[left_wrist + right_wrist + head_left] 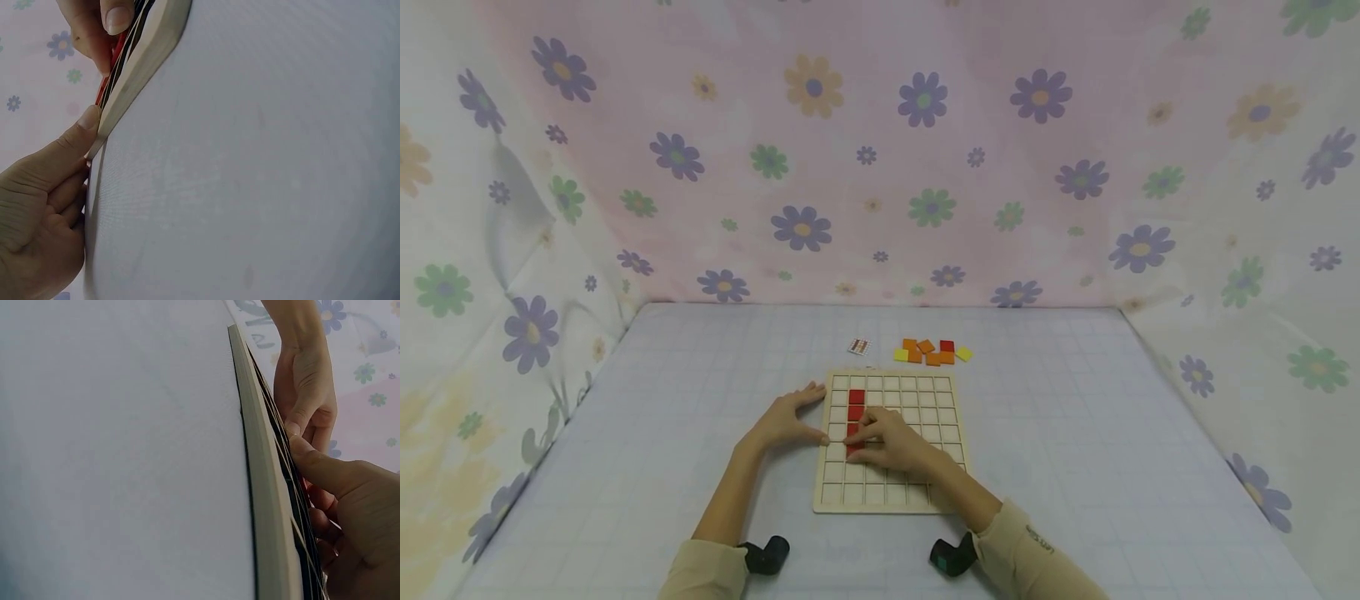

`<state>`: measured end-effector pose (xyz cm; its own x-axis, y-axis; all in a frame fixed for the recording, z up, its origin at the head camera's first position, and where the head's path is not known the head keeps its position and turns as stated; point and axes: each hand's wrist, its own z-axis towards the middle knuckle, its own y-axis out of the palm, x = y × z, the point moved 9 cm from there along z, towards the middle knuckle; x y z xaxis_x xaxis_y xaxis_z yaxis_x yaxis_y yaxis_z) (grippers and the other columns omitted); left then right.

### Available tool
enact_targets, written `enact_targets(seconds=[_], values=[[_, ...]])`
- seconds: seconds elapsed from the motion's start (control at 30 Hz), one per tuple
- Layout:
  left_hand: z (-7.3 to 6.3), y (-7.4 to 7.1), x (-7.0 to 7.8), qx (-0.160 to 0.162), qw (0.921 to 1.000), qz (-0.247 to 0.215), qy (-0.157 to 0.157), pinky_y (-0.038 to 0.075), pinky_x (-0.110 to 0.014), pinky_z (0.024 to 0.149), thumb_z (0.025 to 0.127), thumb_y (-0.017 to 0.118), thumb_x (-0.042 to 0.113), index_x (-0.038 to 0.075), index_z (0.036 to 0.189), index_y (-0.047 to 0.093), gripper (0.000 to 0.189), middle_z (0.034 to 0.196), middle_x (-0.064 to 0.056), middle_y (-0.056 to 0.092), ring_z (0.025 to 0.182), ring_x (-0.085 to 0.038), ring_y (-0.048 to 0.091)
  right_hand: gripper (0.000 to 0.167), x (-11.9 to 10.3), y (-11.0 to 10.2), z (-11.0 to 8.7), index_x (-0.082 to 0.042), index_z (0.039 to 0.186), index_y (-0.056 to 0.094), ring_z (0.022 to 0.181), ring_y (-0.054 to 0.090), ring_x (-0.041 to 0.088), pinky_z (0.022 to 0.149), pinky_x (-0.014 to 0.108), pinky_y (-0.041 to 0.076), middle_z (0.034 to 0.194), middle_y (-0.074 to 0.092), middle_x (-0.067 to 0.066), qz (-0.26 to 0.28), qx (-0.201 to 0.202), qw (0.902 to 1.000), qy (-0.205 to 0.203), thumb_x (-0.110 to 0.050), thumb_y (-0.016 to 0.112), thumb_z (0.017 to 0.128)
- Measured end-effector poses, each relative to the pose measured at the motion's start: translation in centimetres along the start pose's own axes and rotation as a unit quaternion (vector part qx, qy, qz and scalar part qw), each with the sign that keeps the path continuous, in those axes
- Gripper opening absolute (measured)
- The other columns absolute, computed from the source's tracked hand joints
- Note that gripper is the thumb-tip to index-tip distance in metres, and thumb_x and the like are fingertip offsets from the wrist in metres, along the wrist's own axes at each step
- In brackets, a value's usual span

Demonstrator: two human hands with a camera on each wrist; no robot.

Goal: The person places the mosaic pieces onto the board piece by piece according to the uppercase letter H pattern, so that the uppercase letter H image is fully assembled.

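Observation:
A pale wooden grid board (891, 497) lies flat on the table, with a column of red square tiles (856, 397) in its left part. My left hand (782, 423) rests at the board's left edge, thumb and index finger spread apart and touching the rim. In the left wrist view, the thumb of the left hand (47, 206) lies against the board's side (140, 84). Over the grid, my right hand (895, 442) pinches the lowest red tile (853, 447) between thumb and fingers. That tile is partly hidden by the fingers, in the right wrist view almost wholly.
Beyond the board lie loose orange tiles (926, 346), yellow tiles (964, 354) and a red tile (947, 346). A small patterned card (859, 346) is left of them. Flowered cloth (880, 167) hangs behind the white table (1060, 433). Black devices (767, 556) sit at both wrists.

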<state>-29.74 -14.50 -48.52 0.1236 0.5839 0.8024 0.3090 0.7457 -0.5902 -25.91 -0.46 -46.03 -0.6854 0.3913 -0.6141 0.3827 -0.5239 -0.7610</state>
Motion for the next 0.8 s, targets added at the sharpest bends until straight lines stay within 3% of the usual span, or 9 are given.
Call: enact_targets(seconds=[0.13, 0.3, 0.47, 0.8], values=[[-0.2, -0.1, 0.4, 0.005, 0.9999, 0.011, 0.011, 0.018, -0.06, 0.11, 0.063, 0.086, 0.032, 0.005, 0.137, 0.048, 0.088, 0.147, -0.016, 0.035, 0.139, -0.038, 0.024, 0.027, 0.1, -0.2, 0.0, -0.008, 0.102, 0.074, 0.079, 0.042, 0.008, 0.069, 0.018, 0.038, 0.09, 0.054, -0.001, 0.008, 0.004, 1.0, -0.004, -0.023, 0.074, 0.08], [-0.1, 0.0, -0.1, 0.002, 0.9999, 0.011, -0.011, 0.012, -0.059, 0.112, 0.064, 0.086, 0.028, 0.005, 0.138, 0.047, 0.087, 0.148, -0.014, 0.034, 0.14, -0.038, 0.022, 0.027, 0.6, -0.4, 0.0, -0.007, 0.099, 0.075, 0.078, 0.048, 0.011, 0.067, 0.018, 0.042, 0.091, 0.059, 0.0, 0.036, 0.02, 0.9991, 0.008, -0.023, 0.077, 0.078], [0.1, 0.0, -0.3, 0.003, 0.9996, 0.02, -0.018, 0.012, -0.058, 0.112, 0.063, 0.086, 0.025, 0.005, 0.138, 0.047, 0.087, 0.148, -0.013, 0.034, 0.14, -0.037, 0.022, 0.029, 1.0, -0.5, -0.1, -0.008, 0.099, 0.074, 0.076, 0.049, 0.011, 0.063, 0.017, 0.039, 0.091, 0.061, -0.002, 0.046, 0.033, 0.9982, 0.019, -0.025, 0.079, 0.075], [0.0, 0.1, -0.3, 0.004, 0.9997, 0.01, -0.023, 0.016, -0.056, 0.112, 0.062, 0.087, 0.025, 0.007, 0.138, 0.048, 0.087, 0.148, -0.012, 0.035, 0.14, -0.034, 0.024, 0.018, 0.5, -1.2, -0.3, -0.006, 0.085, 0.075, 0.072, 0.055, 0.007, 0.064, 0.016, 0.048, 0.08, 0.066, -0.001, 0.045, 0.024, 0.9987, -0.007, -0.02, 0.08, 0.074]])
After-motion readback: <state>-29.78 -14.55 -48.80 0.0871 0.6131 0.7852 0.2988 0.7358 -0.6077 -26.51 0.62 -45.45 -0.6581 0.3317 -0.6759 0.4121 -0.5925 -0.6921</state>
